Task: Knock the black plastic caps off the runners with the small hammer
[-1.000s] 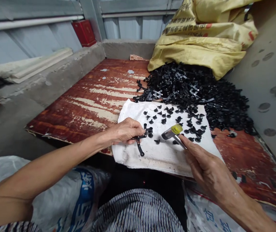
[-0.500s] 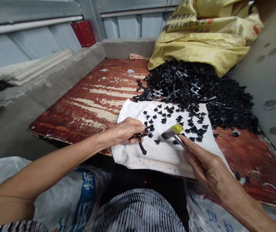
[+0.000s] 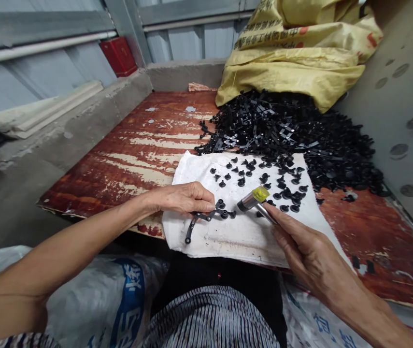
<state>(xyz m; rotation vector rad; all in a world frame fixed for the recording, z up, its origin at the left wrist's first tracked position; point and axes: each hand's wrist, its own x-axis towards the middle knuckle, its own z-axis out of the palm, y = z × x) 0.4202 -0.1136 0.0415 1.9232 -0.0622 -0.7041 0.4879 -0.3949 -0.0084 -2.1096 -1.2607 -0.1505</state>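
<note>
My left hand (image 3: 193,197) is closed on a jointed black linkage (image 3: 203,216), whose curved arm hangs toward the near edge of a white cloth (image 3: 224,241). The linkage's far end is by a few small black round-headed pegs (image 3: 224,213) on the cloth; whether they are joined to it I cannot tell. In my right hand (image 3: 302,237) is a small hammer (image 3: 253,198) with a metal head, one black face and one yellow face. The hammer head hovers over the cloth, to the right of the linkage. Several more black pegs (image 3: 288,195) are scattered across the cloth.
Behind the cloth lies a big heap of black linkages (image 3: 264,123), spilling from a yellow woven sack (image 3: 293,72). The worn red-brown board (image 3: 119,159) reaches a low concrete ledge (image 3: 93,116). A red box (image 3: 118,56) sits in the back left corner.
My left hand has turned the linkage, so its hanging arm swings left and nearer to me. The hammer stays almost where it was, still in my right hand. The view has shifted slightly.
</note>
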